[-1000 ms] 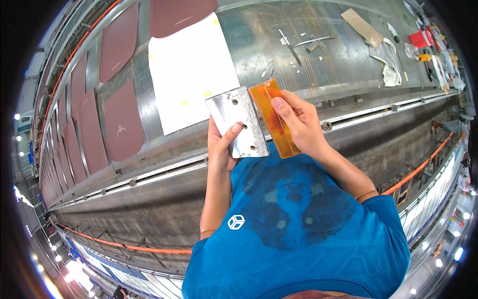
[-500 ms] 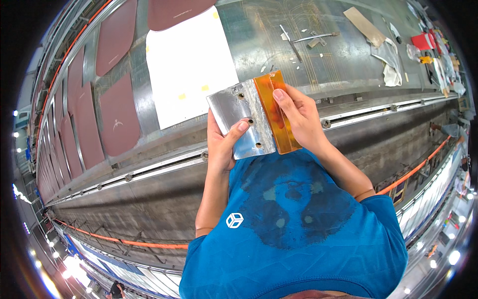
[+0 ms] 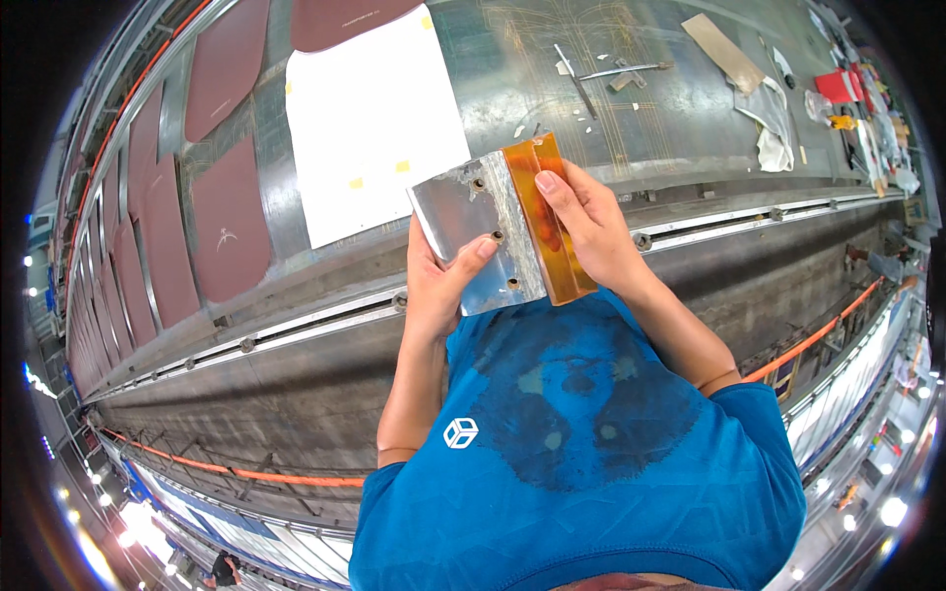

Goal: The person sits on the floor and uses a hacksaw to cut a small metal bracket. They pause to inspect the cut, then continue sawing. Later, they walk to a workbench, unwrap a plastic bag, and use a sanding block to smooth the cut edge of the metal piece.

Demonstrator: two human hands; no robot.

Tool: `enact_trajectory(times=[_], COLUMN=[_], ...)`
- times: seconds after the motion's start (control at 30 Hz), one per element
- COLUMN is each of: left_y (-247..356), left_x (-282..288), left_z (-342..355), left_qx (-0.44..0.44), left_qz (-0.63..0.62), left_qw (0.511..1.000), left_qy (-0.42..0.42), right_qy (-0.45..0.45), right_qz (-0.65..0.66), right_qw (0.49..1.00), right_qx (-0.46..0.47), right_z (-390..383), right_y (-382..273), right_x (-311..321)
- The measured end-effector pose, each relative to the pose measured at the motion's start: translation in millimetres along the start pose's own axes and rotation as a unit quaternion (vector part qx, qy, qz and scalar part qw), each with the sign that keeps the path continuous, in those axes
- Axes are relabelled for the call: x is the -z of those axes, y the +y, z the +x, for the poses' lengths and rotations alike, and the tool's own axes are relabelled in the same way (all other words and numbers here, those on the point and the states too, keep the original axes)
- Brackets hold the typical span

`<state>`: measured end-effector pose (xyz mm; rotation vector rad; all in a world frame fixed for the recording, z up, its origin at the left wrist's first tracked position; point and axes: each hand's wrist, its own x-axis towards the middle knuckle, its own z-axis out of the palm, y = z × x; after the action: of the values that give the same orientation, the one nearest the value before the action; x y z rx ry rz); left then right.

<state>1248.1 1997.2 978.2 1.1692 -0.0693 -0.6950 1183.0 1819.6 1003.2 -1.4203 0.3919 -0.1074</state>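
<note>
A squeegee is held up in front of my chest, over the near edge of the long table. Its holder is a silver metal plate (image 3: 455, 212) with 3 holes and a rough, crusted strip along one side. From that side projects a translucent amber blade (image 3: 567, 271). My left hand (image 3: 432, 291) grips the metal plate, its thumb lying across the face beside the middle hole. My right hand (image 3: 599, 231) pinches the amber blade from the right, thumb on top and fingers curled behind. The undersides of both grips are hidden.
A white sheet (image 3: 374, 128) and several maroon panels (image 3: 232, 227) lie on the table (image 3: 493, 59) to the left. Thin tools (image 3: 626, 71) rest farther off. Right of them are a tan board (image 3: 722, 51), a crumpled cloth (image 3: 769, 123) and a red container (image 3: 838, 86). A metal rail (image 3: 325, 320) edges the table.
Both hands keep the same grip on the squeegee. The surroundings have shifted slightly in the view, the left side a little leftward and up.
</note>
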Motion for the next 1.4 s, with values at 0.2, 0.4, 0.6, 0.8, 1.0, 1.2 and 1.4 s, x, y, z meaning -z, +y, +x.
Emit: enact_trajectory(times=[0.2,0.4,0.6,0.8,1.0,1.2,1.4], left_y=[0.8,10.2,9.9,3.6,-8.5,-18.5,-19.9], left_x=[18.6,18.4,23.5,-6.6,-13.3,-8.2,-5.8], left_z=[-6.8,-9.4,-9.0,-6.2,6.8,4.0,3.3], left_qx=[0.016,-0.052,-0.055,-0.064,-0.051,-0.011,0.071], left_qz=[0.003,0.070,0.142,-0.013,-0.049,-0.060,-0.106], left_qw=[0.999,0.990,0.975,0.998,0.997,0.995,0.988], left_qy=[-0.041,-0.110,-0.165,-0.019,-0.018,-0.079,-0.088], right_qy=[-0.066,-0.095,-0.114,-0.014,-0.038,-0.019,-0.059], right_qz=[-0.006,-0.033,-0.037,0.075,0.073,0.145,0.007], right_qw=[0.997,0.987,0.988,0.996,0.997,0.988,0.994], right_qx=[0.029,0.122,0.097,0.039,-0.007,-0.053,0.090], right_z=[-11.2,-26.7,-28.8,-20.8,-12.1,-5.9,-12.4], right_y=[-6.0,-7.1,-10.3,-3.3,2.7,-3.6,-14.1], right_x=[6.8,16.1,24.5,1.1,2.3,-1.1,15.7])
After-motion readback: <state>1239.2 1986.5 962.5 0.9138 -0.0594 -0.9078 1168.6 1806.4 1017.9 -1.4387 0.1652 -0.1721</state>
